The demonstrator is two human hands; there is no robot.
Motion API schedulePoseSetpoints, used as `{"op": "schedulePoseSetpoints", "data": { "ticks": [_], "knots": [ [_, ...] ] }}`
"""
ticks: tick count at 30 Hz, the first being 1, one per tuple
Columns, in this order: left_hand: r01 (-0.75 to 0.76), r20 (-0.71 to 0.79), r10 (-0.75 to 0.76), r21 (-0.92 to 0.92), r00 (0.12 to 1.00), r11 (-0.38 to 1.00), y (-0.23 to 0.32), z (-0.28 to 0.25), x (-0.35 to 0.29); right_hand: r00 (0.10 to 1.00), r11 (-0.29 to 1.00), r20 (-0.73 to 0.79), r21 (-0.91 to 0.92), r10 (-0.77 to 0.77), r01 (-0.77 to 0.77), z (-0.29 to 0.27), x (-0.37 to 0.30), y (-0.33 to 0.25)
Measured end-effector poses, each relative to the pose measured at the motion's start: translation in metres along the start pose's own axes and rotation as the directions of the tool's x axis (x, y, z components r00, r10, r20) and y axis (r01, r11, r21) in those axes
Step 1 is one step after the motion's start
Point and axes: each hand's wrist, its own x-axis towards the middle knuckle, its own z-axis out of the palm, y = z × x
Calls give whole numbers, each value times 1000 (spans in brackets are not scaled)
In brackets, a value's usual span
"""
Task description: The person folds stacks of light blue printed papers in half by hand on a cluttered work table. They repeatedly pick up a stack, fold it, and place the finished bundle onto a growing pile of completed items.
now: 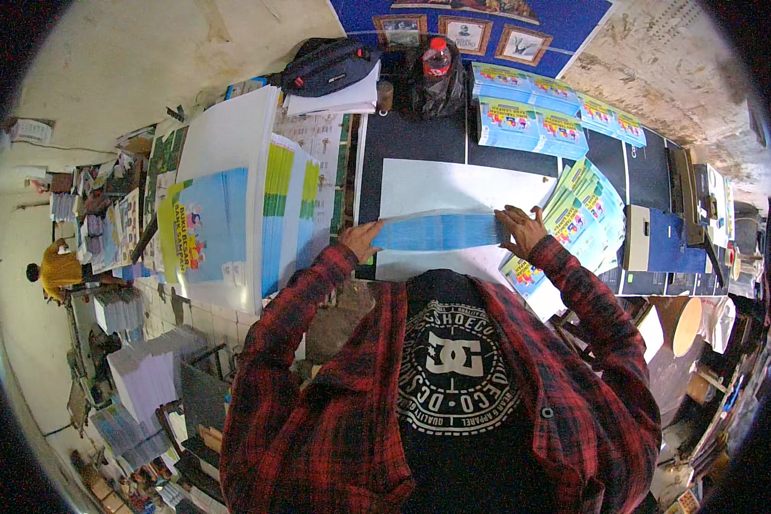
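Left hand (362, 241) and right hand (522, 232) grip a blue stack (441, 232) by its ends, neat piles (507, 122) beyond looking done, fanned booklets (588, 216) seemingly not yet squared

- The blue stack (441, 232) I hold: paper, finely ridged along its edges.
- My plaid sleeves (293, 321): matt cloth.
- Fanned booklets (584, 214): smooth, glossy paper.
- Black bag (439, 98): crinkled, shiny plastic.
- Right-hand wall (660, 60): rough, matt.
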Motion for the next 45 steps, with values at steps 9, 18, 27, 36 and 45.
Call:
{"op": "schedulePoseSetpoints", "data": {
  "ticks": [9,18,27,36,45],
  "knots": [
    [76,-120,-107,-245,987,967,4,-17,-9,998,995,-30,84,57,-54,8,-3,6],
    [106,-129,-156,-328,979,938,1,-13,-8,987,923,-88,374,135,-93,22,-2,13],
    [-158,-547,-323,-658,772,736,48,48,-15,900,242,12,961,436,-130,70,-4,-15],
    [-45,-479,-355,-642,803,765,53,27,-7,957,383,-4,917,290,-113,67,-14,-6],
    [166,-320,-369,-517,873,840,-17,19,33,910,655,-18,701,414,-284,47,31,16]
  ]
}}
